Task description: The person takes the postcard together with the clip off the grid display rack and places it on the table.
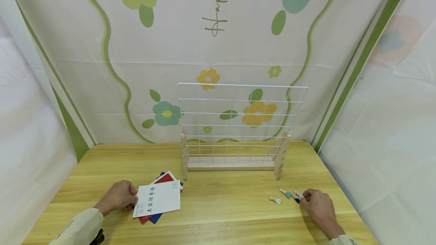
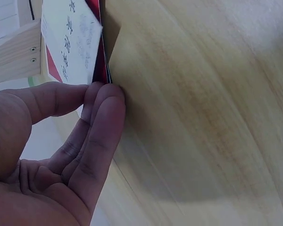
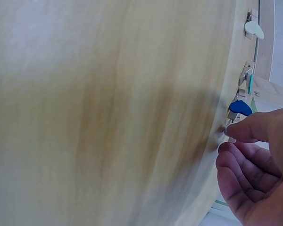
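At the left, my left hand (image 1: 119, 196) pinches the near-left edge of a small stack of cards, thumb above and fingers below. On top lies a white postcard (image 1: 165, 199) with black handwritten-style characters; a red card (image 1: 165, 178) and a blue card (image 1: 155, 218) stick out beneath it. My right hand (image 1: 319, 205) is over at the right, thumb and forefinger pinching a small pale wooden clothespin (image 3: 232, 139). Beside its fingertips lie clothespins with a dark blue heart (image 3: 240, 108) and a teal heart (image 1: 288, 194). Slightly apart is a white-heart clothespin (image 1: 277, 201).
A white wire grid (image 1: 240, 126) stands upright in a wooden base (image 1: 231, 167) at the back middle of the wooden table (image 1: 218, 222). White fabric with printed flowers (image 1: 218, 48) hangs behind the table and along both sides.
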### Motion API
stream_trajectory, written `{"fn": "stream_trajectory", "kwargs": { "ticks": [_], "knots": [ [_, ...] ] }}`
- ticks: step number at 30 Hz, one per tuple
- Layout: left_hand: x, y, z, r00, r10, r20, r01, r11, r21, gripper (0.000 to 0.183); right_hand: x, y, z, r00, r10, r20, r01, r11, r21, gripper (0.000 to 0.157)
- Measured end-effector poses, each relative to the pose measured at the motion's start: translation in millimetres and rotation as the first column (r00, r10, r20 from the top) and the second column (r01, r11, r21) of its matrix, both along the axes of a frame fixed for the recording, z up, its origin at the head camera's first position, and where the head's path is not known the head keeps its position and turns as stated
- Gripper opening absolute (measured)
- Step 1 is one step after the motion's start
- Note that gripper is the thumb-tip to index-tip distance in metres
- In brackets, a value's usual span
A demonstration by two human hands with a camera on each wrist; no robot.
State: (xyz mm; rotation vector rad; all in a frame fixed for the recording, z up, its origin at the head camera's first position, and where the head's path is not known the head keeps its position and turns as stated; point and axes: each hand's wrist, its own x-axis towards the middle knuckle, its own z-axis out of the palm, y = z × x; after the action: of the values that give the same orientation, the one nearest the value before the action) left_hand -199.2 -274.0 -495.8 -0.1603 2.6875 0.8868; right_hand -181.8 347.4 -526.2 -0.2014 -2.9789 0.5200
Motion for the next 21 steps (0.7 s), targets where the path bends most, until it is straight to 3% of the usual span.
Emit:
{"fn": "stream_trajectory", "kwargs": {
  "ticks": [6,12,17,21],
  "knots": [
    [0.3,1.9,4.9,0.999,-0.023,-0.028,0.022,0.999,-0.028,0.008,0.9,-1.1,0.9,1.0,-0.007,-0.006,0.007,1.0,-0.011,0.017],
    [-1.2,7.4,13.3,0.986,-0.08,-0.144,0.065,0.992,-0.111,0.008,2.6,-6.1,9.4,0.996,0.028,-0.086,-0.028,1.0,0.007,0.038],
    [0.3,25.6,25.5,0.949,-0.161,-0.272,0.115,0.977,-0.178,0.027,3.6,-21.8,22.1,0.969,0.085,-0.232,-0.069,0.995,0.078,0.049],
    [3.8,46.2,34.3,0.893,-0.239,-0.382,0.146,0.956,-0.255,0.059,1.2,-42.3,34.9,0.933,0.153,-0.327,-0.108,0.982,0.153,0.057]
  ]
}}
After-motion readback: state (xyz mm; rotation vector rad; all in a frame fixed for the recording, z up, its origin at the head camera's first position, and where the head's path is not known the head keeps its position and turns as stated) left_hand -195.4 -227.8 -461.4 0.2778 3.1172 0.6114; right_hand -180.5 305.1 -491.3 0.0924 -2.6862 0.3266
